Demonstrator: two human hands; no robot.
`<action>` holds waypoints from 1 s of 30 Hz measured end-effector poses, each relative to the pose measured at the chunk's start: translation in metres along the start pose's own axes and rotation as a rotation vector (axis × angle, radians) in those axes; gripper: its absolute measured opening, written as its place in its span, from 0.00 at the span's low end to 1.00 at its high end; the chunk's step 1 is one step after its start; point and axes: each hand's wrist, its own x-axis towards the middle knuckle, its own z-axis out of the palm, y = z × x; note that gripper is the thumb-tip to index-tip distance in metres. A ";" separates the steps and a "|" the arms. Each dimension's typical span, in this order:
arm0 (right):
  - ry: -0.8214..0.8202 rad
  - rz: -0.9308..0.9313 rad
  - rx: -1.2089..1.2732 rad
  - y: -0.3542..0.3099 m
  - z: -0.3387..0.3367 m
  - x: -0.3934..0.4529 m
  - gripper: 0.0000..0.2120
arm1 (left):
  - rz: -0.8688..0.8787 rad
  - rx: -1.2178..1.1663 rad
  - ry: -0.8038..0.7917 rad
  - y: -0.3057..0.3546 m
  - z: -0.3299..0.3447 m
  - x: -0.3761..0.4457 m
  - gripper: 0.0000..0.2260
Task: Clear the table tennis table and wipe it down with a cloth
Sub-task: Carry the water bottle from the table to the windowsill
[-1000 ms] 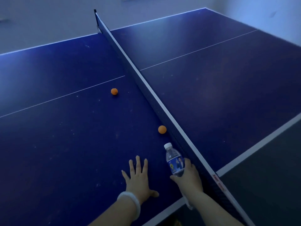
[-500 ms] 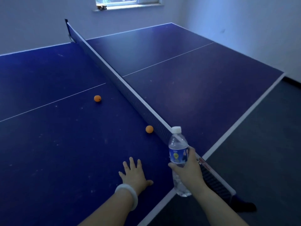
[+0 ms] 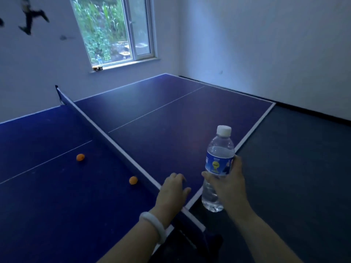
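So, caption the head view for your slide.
Right hand lifts water bottle off table; two balls remain.

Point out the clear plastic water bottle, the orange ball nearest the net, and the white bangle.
Clear plastic water bottle [image 3: 218, 164], head view, blue label.
Orange ball nearest the net [image 3: 133, 180], head view, centre.
White bangle [image 3: 154, 226], head view, band's top.

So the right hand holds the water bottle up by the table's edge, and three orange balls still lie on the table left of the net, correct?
Not quite: the head view shows two orange balls, one near the centre line and one beside the net. The rest holds: the right hand grips the water bottle by the table's edge.
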 end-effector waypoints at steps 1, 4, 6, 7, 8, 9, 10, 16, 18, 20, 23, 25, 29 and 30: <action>0.016 -0.002 0.004 0.000 -0.027 0.006 0.32 | 0.023 0.010 -0.003 0.026 0.009 0.004 0.10; 0.044 -0.003 -0.018 0.007 -0.111 0.022 0.32 | 0.077 -0.012 -0.046 0.106 0.044 0.017 0.07; 0.064 0.018 -0.035 0.016 -0.164 0.029 0.31 | 0.100 -0.042 -0.086 0.156 0.070 0.026 0.08; 0.083 0.033 -0.047 0.022 -0.189 0.032 0.31 | 0.112 -0.047 -0.109 0.178 0.084 0.029 0.09; 0.104 0.051 -0.064 0.028 -0.213 0.035 0.31 | 0.127 -0.044 -0.137 0.199 0.098 0.033 0.10; 0.123 0.073 -0.075 0.034 -0.235 0.037 0.30 | 0.145 -0.031 -0.171 0.218 0.112 0.037 0.12; 0.141 0.092 -0.085 0.041 -0.256 0.041 0.30 | 0.163 -0.016 -0.207 0.235 0.127 0.041 0.13; 0.264 0.197 -0.107 0.085 -0.346 0.081 0.32 | 0.221 0.014 -0.330 0.315 0.192 0.094 0.19; 0.296 0.235 -0.115 0.102 -0.367 0.103 0.33 | 0.211 -0.008 -0.361 0.333 0.212 0.122 0.20; 0.305 0.275 -0.134 0.121 -0.386 0.133 0.33 | 0.205 -0.044 -0.389 0.350 0.233 0.157 0.21; 0.321 0.313 -0.157 0.146 -0.412 0.192 0.33 | 0.225 -0.088 -0.424 0.377 0.261 0.222 0.22; 0.338 0.329 -0.166 0.157 -0.429 0.239 0.33 | 0.237 -0.103 -0.444 0.396 0.276 0.270 0.22; 0.392 0.357 -0.158 0.174 -0.462 0.332 0.34 | 0.255 -0.096 -0.485 0.434 0.294 0.364 0.22; 0.409 0.355 -0.161 0.177 -0.471 0.354 0.33 | 0.263 -0.091 -0.492 0.444 0.298 0.387 0.22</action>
